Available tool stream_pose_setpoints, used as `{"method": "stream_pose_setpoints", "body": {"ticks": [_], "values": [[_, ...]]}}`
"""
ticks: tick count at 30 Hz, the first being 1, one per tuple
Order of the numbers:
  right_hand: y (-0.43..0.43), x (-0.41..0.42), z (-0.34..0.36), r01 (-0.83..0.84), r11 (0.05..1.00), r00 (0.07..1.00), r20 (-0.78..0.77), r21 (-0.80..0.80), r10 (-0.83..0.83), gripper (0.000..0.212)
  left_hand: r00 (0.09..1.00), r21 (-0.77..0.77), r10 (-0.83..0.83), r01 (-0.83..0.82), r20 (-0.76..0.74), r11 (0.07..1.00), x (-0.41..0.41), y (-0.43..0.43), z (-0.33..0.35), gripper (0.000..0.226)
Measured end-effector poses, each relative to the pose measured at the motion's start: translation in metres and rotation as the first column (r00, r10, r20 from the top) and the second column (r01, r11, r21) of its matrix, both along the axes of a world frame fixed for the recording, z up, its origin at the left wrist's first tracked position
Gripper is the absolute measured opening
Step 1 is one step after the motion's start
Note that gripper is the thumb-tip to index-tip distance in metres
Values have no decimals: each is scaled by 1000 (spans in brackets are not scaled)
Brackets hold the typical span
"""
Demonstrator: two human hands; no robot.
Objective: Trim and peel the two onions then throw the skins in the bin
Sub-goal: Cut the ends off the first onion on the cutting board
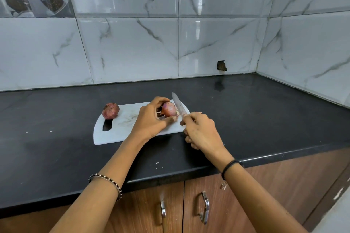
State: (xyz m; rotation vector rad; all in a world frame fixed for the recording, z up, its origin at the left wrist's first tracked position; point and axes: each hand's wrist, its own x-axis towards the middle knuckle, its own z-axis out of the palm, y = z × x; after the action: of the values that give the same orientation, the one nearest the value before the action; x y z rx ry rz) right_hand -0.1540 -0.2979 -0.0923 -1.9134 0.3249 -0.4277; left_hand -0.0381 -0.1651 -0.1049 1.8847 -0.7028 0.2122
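Fingers of the left hand (pixel 151 119) clamp the onion (pixel 169 109) steady while the right hand (pixel 200 131) grasps the knife (pixel 179 105) against its end for trimming.

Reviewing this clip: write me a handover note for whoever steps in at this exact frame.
Left hand grips an onion on the white cutting board.
Right hand grips the knife, blade against that onion's right end.
Second onion sits at the board's left end.
Done: nothing finished; both onions have skin on.
Left: trim and peel both, bin the skins. No bin in view.
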Motion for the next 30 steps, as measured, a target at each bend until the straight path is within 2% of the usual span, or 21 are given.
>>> {"method": "stream_pose_setpoints", "body": {"ticks": [2, 7, 12, 21, 24, 26, 28, 30], "values": [[-4, -5, 3, -71, 979, 997, 13, 190, 70, 31, 1000, -17, 0, 0, 0, 1000, 0, 1, 1, 56], [-18, -10, 10, -179, 844, 984, 70, 505, 166, 40, 999, -95, 13, -17, -42, 995, 2, 2, 2, 57], [-26, -10, 10, -231, 751, 972, 106, 619, 211, 45, 999, -87, 7, -10, -43, 996, 2, 2, 1, 58], [-26, -10, 11, -247, 783, 966, 82, 571, 245, 52, 1000, -70, 1, -3, -29, 998, 4, 2, 1, 60], [-24, -8, 10, -226, 820, 972, 65, 527, 226, 52, 1000, -61, 2, -3, -22, 998, 3, 3, 1, 59], [-21, -7, 8, -159, 900, 987, 43, 406, 156, 45, 1000, -51, 6, -7, -21, 999, 4, 3, 0, 60], [-18, -7, 4, -85, 978, 996, 10, 192, 84, 34, 1000, -28, 19, -19, -9, 999, 4, 3, 0, 62], [-16, -6, 1, -41, 998, 999, 2, 37, 41, 29, 1000, -12, 29, -29, 7, 999, 5, 3, 0, 63]]}}
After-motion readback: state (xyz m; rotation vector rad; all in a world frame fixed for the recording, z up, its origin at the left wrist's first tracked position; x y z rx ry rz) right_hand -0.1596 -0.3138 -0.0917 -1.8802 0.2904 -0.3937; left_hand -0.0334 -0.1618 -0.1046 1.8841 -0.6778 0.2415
